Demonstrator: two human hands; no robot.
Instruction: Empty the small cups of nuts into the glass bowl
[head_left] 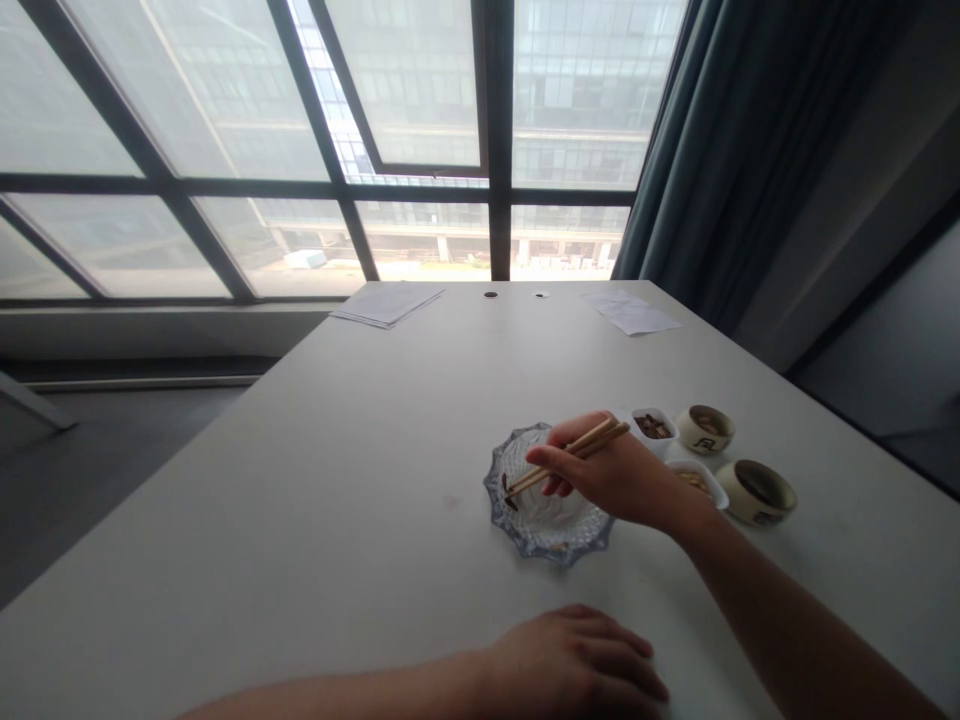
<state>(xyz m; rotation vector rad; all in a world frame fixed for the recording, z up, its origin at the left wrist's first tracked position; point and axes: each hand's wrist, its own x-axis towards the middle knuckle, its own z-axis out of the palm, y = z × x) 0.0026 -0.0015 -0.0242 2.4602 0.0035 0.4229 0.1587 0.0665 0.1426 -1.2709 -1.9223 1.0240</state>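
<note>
My right hand (600,465) is closed around a pair of wooden chopsticks (581,445) over a scalloped glass dish (551,525). The chopstick tips meet a small dark piece (510,500) at the dish's left side; whether they pinch it I cannot tell. A small pale brown piece (559,546) lies near the dish's front rim. My left hand (574,665) rests flat on the table in front of the dish, fingers stretched out and holding nothing.
Right of the dish stand a white container (652,428) of dark brown pieces, another white container (701,482) of pale pieces, and two cream cups (706,430) with dark marks. Papers (388,303) lie at the far left of the white table (337,500), more papers (631,311) at far right.
</note>
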